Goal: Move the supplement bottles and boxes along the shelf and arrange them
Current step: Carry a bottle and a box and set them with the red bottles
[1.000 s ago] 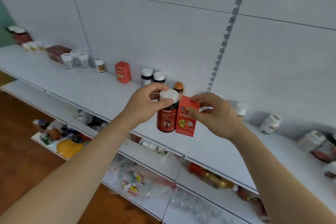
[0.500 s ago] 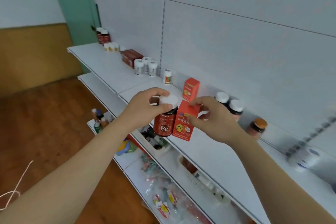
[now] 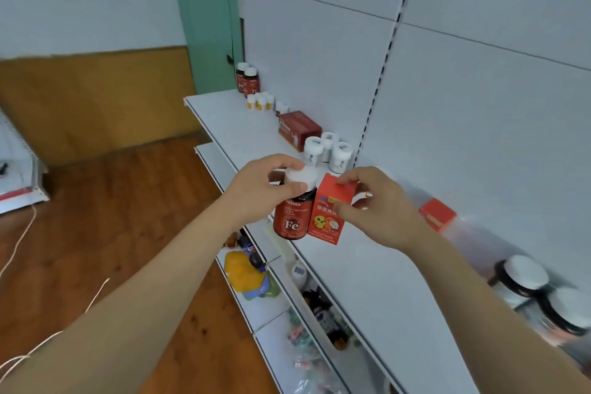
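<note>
— What's in front of you?

— The white shelf (image 3: 367, 272), running from its far left end to the near right. Toward the far end sits a dark red box (image 3: 299, 129), with three white bottles (image 3: 329, 152) just this side of it.

— And your hands?

— My left hand (image 3: 259, 192) grips the white cap of the Fe bottle (image 3: 292, 216), held above the shelf's front edge. My right hand (image 3: 380, 211) pinches the orange box (image 3: 329, 216), touching the bottle's right side.

— Anything else?

— A small red box (image 3: 436, 214) by the back wall; two blurred, probably dark, bottles (image 3: 540, 297) at the near right.
</note>
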`<state>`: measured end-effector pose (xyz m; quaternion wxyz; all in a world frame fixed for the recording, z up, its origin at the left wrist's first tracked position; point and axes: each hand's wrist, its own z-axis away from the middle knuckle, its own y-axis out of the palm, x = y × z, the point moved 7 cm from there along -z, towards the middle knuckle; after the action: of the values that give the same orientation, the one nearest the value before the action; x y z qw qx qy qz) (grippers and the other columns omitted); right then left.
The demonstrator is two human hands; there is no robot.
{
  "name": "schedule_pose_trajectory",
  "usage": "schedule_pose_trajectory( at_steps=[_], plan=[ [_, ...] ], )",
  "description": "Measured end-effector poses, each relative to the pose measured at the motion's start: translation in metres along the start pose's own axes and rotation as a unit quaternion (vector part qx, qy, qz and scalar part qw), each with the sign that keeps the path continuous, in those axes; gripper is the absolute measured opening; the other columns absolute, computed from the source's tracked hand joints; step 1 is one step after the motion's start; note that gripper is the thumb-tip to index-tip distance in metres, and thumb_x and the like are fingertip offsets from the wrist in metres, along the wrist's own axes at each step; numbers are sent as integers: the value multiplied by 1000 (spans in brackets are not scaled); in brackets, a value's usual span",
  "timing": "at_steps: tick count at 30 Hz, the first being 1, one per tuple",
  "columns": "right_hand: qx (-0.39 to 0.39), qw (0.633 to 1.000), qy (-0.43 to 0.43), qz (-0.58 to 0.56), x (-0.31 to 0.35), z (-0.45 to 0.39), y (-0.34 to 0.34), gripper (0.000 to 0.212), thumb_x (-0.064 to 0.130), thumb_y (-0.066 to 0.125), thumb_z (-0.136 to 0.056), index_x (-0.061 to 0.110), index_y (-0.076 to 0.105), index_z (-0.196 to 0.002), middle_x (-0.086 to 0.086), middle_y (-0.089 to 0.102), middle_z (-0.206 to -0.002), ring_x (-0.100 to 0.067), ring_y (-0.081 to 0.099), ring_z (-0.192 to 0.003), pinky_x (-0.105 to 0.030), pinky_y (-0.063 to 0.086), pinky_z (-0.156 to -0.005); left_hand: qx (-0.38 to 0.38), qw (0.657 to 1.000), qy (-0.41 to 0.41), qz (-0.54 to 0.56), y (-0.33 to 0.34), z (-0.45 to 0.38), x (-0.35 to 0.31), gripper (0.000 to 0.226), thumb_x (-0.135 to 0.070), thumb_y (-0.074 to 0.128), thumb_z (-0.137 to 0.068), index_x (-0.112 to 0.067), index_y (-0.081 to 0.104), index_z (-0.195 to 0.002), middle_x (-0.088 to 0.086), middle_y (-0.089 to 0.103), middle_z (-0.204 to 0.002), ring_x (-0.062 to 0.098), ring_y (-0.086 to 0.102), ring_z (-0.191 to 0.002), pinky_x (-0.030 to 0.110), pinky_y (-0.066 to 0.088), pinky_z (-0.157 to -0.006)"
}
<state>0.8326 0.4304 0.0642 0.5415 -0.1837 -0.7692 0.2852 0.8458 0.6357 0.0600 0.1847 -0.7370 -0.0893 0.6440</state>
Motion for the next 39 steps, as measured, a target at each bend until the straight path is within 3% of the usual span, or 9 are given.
schedule_pose_trajectory(
  at_steps=[8,12,15,18,21,26,31,35,39],
  plan=[
    [-58,989,104,84,-23,-26,-1,36,22,79,-73,32,57,-100,13,55,-103,-6,61,-93,-24,57,-76,138,989,51,1,20,-92,16,35,-27,80,-79,-32,67,-111,-14,65,-118,-3,62,-101,16,50,-80],
    [-116,964,160,180,-34,7,-23,36,33,81,-73,30,60,-102,19,59,-100,-2,56,-88,-9,43,-81,222,971,82,10,67,-112,10,34,-29,81,-78,-35,66,-108,-17,66,-115,-1,62,-104,25,51,-90],
    [-161,931,202,258,-46,42,-47,37,34,82,-74,27,66,-107,27,55,-93,-5,43,-96,-22,39,-82,261,957,123,14,107,-115,1,34,-29,82,-77,-34,66,-107,-17,62,-120,1,62,-105,27,51,-93],
    [-176,902,265,290,-68,76,-72,37,36,79,-76,30,65,-110,24,57,-98,-11,49,-96,-28,42,-81,293,945,144,8,141,-113,-9,35,-28,81,-77,-34,65,-108,-17,59,-120,4,62,-105,22,49,-89],
    [-187,884,318,288,-90,98,-93,36,30,75,-80,25,63,-114,12,62,-106,-12,55,-87,-24,40,-77,308,937,166,-7,165,-113,-18,34,-29,81,-78,-36,64,-107,-14,60,-119,5,62,-105,22,48,-90],
    [-138,860,365,329,-130,99,-105,39,28,63,-87,22,56,-126,0,57,-123,-24,58,-107,-29,40,-79,301,936,183,-26,189,-120,-24,35,-27,79,-79,-35,63,-109,-13,59,-120,8,60,-110,28,50,-95],
    [-123,859,382,319,-167,91,-104,44,19,58,-89,20,51,-132,-5,53,-129,-30,58,-109,-40,49,-86,293,939,175,-40,203,-131,-15,36,-26,80,-79,-33,64,-110,-14,59,-118,9,61,-108,33,51,-96],
    [-163,869,355,303,-173,93,-97,43,15,57,-89,15,53,-132,-7,48,-135,-33,58,-109,-42,51,-87,281,943,172,-48,208,-135,-8,36,-26,79,-79,-32,64,-112,-14,60,-118,6,60,-108,24,49,-93],
    [-216,853,342,330,-171,96,-89,45,11,67,-82,13,58,-126,-11,41,-139,-38,61,-97,-43,55,-75,289,941,172,-44,217,-137,-8,36,-25,79,-79,-33,64,-111,-13,60,-118,8,60,-109,27,50,-94]
  ],
)
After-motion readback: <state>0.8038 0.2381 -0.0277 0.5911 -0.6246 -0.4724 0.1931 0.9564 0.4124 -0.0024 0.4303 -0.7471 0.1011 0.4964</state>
